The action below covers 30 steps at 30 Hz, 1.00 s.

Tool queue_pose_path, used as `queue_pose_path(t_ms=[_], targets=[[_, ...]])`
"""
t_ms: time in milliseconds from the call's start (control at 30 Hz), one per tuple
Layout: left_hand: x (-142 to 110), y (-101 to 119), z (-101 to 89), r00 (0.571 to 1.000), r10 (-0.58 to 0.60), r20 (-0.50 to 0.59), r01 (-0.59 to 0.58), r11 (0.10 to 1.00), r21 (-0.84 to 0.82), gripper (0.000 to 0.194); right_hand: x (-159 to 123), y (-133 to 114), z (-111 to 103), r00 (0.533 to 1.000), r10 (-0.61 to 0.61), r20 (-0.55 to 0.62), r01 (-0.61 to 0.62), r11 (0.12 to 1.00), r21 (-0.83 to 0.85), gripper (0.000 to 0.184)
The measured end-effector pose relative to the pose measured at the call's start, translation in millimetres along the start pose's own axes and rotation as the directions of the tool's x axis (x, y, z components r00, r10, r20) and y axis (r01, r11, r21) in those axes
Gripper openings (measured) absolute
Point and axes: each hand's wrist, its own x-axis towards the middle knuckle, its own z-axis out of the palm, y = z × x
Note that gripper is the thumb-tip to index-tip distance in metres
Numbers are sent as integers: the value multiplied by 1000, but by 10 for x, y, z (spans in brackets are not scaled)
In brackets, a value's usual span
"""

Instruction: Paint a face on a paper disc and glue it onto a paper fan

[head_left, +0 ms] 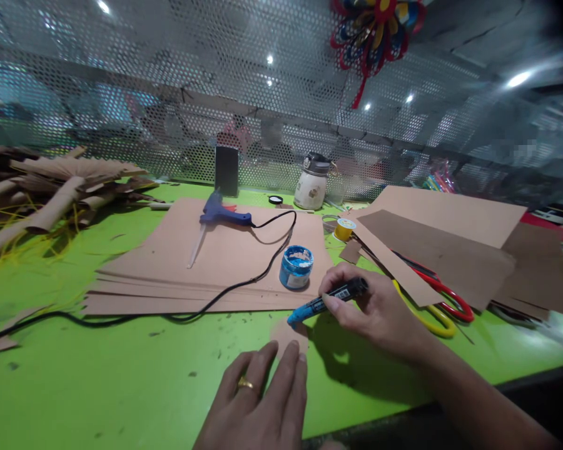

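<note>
Far left of the bench [136, 381]: a heap of brown paper tubes [56, 206] and folded pieces.
Brown sheet stack [150, 250]: carries the blue glue gun [225, 215], its black cord trailing over the front edge.
Left hand [258, 400]: fingers extended, grasping nothing, their tips resting on the small tan card.
Small tan card [281, 330]: flat on the bench, just in front of the stack.
Paint jar [296, 269]: uncovered, on the stack's right side.
Marker [326, 301]: slanted, blue end down at the card's upper part.
Right hand [380, 312]: grasping the marker.
Scissors [445, 303]: red handles, beyond the right hand.
Step in hand: apparently marking or colouring the card.
Next move: likely calls for a pinned card and light, steady strokes.
</note>
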Motion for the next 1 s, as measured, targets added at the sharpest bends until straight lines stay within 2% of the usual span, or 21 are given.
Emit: queue_pose_path(t_ms=[300,767,1000], targets=[[8,-13,-35,1000,9,8,-9,1000,4,61,1,3,-7,1000,19,8,-19,1000,-24,6],[0,-34,-25,1000,13,4,-13,1000,8,55,-5,-5,-35,999,-30,-31,30,999,-14,7],[15,-17,-25,1000,8,-5,-8,1000,0,59,5,-49,-6,999,11,32,-12,1000,18,7]])
